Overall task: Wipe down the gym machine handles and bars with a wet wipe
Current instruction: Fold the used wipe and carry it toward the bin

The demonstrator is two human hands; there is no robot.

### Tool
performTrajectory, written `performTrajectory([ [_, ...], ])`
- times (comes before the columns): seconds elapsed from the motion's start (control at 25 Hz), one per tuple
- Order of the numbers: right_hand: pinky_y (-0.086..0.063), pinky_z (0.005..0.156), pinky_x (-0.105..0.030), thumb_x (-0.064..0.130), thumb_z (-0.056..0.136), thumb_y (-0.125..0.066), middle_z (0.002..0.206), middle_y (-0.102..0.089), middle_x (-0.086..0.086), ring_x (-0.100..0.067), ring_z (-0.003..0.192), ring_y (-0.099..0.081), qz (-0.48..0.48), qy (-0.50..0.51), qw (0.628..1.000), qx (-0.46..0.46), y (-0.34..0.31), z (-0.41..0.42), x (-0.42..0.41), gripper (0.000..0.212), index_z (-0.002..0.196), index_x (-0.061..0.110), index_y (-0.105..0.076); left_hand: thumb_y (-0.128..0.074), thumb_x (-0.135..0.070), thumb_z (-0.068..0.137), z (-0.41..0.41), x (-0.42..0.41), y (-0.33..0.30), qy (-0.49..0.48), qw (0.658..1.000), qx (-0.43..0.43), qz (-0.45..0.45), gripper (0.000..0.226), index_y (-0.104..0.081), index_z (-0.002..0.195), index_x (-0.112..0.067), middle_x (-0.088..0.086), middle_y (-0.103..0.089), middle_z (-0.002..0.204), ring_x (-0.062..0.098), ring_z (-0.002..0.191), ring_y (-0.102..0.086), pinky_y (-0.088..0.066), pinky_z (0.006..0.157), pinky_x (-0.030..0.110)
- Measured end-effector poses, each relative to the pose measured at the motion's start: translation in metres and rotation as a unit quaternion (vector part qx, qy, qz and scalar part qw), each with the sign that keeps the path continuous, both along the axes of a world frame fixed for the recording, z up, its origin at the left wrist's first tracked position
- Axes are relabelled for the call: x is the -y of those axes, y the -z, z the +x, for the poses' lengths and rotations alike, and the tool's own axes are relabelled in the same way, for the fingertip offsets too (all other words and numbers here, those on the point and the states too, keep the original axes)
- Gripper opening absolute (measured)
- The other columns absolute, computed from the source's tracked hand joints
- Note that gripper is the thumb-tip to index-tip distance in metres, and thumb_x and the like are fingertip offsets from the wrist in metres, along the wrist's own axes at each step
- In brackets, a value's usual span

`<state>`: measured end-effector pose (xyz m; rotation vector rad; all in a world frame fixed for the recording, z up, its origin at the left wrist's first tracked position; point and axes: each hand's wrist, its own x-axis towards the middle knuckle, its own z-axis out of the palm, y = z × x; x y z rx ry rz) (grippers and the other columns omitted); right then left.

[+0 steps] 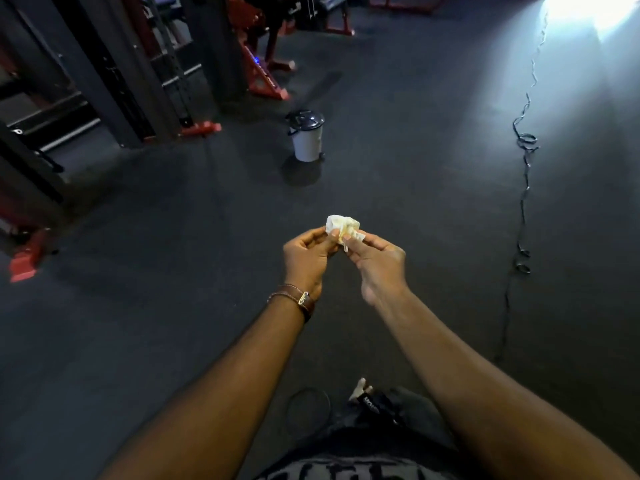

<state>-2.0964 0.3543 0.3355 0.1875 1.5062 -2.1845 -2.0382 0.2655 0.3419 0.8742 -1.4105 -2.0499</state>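
Observation:
A crumpled white wet wipe [343,228] with yellowish stains sits between both hands, held out in front of me at mid-frame over the dark floor. My left hand [306,258], with a brown strap on its wrist, pinches the wipe's left side. Fingers of my right hand [377,261] pinch its right side. The gym machines [114,81], black frames with red feet and steel bars, stand at the upper left, well away from both hands.
A small white pedal bin [306,135] with a dark lid stands on the floor ahead. A black cable [524,174] snakes along the right side. Bright light glares at the top right. More red-framed equipment [263,74] stands beyond the bin.

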Motion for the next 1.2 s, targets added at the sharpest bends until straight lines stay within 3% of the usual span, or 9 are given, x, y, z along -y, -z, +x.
performTrajectory([
  [0.28, -0.058, 0.088, -0.036, -0.005, 0.082, -0.073, 0.089, -0.076, -0.012, -0.025, 0.090, -0.071, 0.013, -0.040, 0.999, -0.028, -0.024, -0.244, 0.089, 0.012, 0.092, 0.002, -0.074, -0.071, 0.000, 0.088, -0.237, 0.087, -0.021, -0.020, 0.999, -0.022, 0.033, 0.024, -0.068, 0.111, 0.005, 0.009, -0.075, 0.094, 0.012, 0.082, -0.073, -0.059, 0.072, 0.022],
  [0.56, -0.058, 0.089, -0.039, -0.006, 0.083, -0.073, 0.095, -0.072, -0.019, -0.029, 0.093, -0.071, 0.037, -0.066, 0.996, -0.049, -0.013, -0.478, 0.213, 0.016, 0.098, -0.004, -0.071, -0.071, 0.000, 0.087, -0.468, 0.215, 0.002, -0.033, 0.998, -0.039, 0.033, 0.026, -0.067, 0.112, 0.007, 0.011, -0.074, 0.095, 0.015, 0.084, -0.073, -0.059, 0.074, 0.024],
  [0.8, -0.059, 0.083, -0.032, -0.003, 0.082, -0.075, 0.099, -0.073, -0.019, -0.026, 0.093, -0.071, 0.049, -0.072, 0.996, -0.030, -0.028, -0.668, 0.308, 0.018, 0.100, -0.003, -0.072, -0.069, 0.001, 0.088, -0.656, 0.314, -0.017, -0.013, 0.999, -0.023, 0.023, 0.020, -0.068, 0.108, 0.005, 0.007, -0.074, 0.090, 0.010, 0.078, -0.073, -0.059, 0.073, 0.023],
  [1.08, -0.060, 0.079, -0.031, 0.002, 0.082, -0.076, 0.083, -0.071, -0.016, -0.021, 0.077, -0.069, 0.047, -0.098, 0.994, -0.028, -0.008, -0.867, 0.415, 0.019, 0.093, -0.010, -0.068, -0.071, 0.002, 0.087, -0.849, 0.414, -0.001, -0.036, 0.999, 0.009, 0.010, 0.011, -0.071, 0.096, -0.005, 0.001, -0.074, 0.084, 0.004, 0.072, -0.072, -0.055, 0.066, 0.016],
  [1.2, -0.060, 0.078, -0.031, 0.002, 0.080, -0.078, 0.080, -0.071, -0.013, -0.021, 0.077, -0.069, 0.055, -0.139, 0.989, -0.021, 0.000, -0.952, 0.464, 0.013, 0.086, -0.005, -0.068, -0.070, 0.002, 0.087, -0.928, 0.453, 0.007, -0.083, 0.996, 0.031, 0.014, 0.016, -0.070, 0.103, 0.002, 0.003, -0.074, 0.084, 0.004, 0.070, -0.071, -0.055, 0.065, 0.016],
])
